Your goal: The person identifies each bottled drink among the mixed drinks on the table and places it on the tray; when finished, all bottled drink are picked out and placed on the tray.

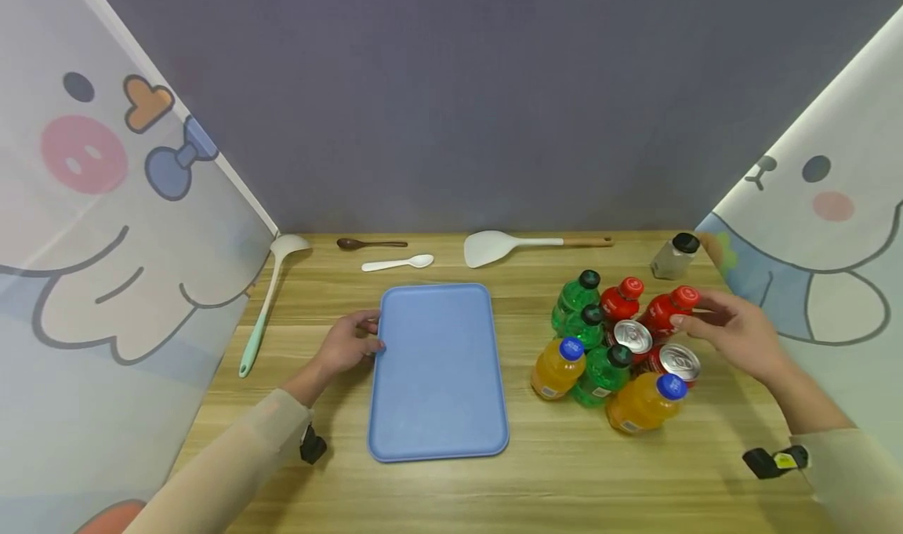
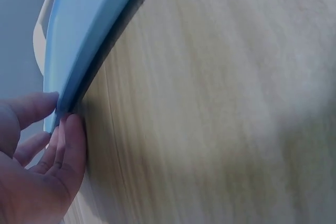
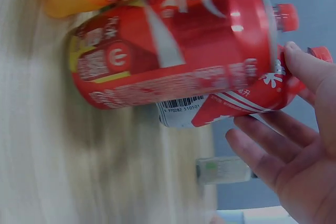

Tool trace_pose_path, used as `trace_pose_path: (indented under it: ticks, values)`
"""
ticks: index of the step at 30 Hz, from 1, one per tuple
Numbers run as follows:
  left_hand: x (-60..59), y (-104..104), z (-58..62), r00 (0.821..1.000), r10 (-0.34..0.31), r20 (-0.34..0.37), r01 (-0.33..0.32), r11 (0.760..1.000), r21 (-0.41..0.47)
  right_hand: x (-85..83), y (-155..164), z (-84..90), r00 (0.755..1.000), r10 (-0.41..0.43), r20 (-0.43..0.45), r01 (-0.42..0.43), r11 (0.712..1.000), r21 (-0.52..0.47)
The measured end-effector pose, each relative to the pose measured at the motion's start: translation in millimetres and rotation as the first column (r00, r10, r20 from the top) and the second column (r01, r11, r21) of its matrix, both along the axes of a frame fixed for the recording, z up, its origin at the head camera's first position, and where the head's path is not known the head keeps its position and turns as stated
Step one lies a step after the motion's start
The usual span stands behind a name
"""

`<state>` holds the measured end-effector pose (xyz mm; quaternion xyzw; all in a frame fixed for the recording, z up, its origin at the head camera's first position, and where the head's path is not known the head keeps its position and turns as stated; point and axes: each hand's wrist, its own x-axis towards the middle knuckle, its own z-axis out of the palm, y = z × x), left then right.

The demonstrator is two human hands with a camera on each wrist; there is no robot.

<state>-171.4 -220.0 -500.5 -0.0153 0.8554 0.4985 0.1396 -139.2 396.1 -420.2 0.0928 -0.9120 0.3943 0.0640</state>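
Note:
A blue tray (image 1: 437, 377) lies empty on the wooden table. My left hand (image 1: 370, 334) pinches its left rim; in the left wrist view the left hand (image 2: 60, 116) has thumb and fingers on the tray's edge (image 2: 84, 40). At the right, drinks stand in a tight cluster: green bottles (image 1: 584, 326), orange bottles (image 1: 557, 368), two red cans (image 1: 679, 361) and two red bottles. My right hand (image 1: 687, 314) touches the nearer red bottle (image 1: 666, 308) with relaxed fingers. The right wrist view shows the thumb on that red bottle (image 3: 247, 98), behind a red can (image 3: 168, 61).
Along the back edge lie a brown spoon (image 1: 370, 243), a white spoon (image 1: 398, 263) and a white spatula (image 1: 494, 246). A mint-handled ladle (image 1: 271, 299) lies at the left. A small clear bottle (image 1: 675, 256) with a black cap stands at the back right. Cartoon-printed screens flank the table.

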Motion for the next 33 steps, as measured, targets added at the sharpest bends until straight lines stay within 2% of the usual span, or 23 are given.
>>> trace_pose_path:
  ticks: [8,14,18,20,26,33]
  values:
    - [3.9,3.7,1.0,0.999,0.054,-0.004,-0.054,0.998,0.019,8.8,-1.1,44.1,0.992,-0.121,0.042,0.121,0.993,0.013]
    - [7.0,5.2,2.1,0.997,0.076,0.011,-0.077,0.995,0.066,12.2,-9.3,77.3,0.988,-0.154,0.026,0.155,0.985,-0.074]
    - [7.6,6.0,2.3,0.997,0.077,0.018,-0.078,0.995,0.068,12.5,-19.1,102.7,0.985,-0.175,0.005,0.174,0.978,-0.114]
    - [7.5,5.9,2.9,0.997,0.077,0.02,-0.078,0.995,0.067,11.1,-24.9,114.9,0.985,-0.172,0.0,0.17,0.975,-0.144]
    - [6.9,4.9,3.8,0.996,0.081,0.023,-0.082,0.995,0.062,2.2,-49.0,147.1,0.992,-0.124,-0.015,0.122,0.988,-0.098]
    - [6.7,5.8,3.1,0.996,0.078,0.036,-0.081,0.994,0.078,-16.7,-98.5,169.7,1.0,-0.02,-0.004,0.019,0.991,-0.135]
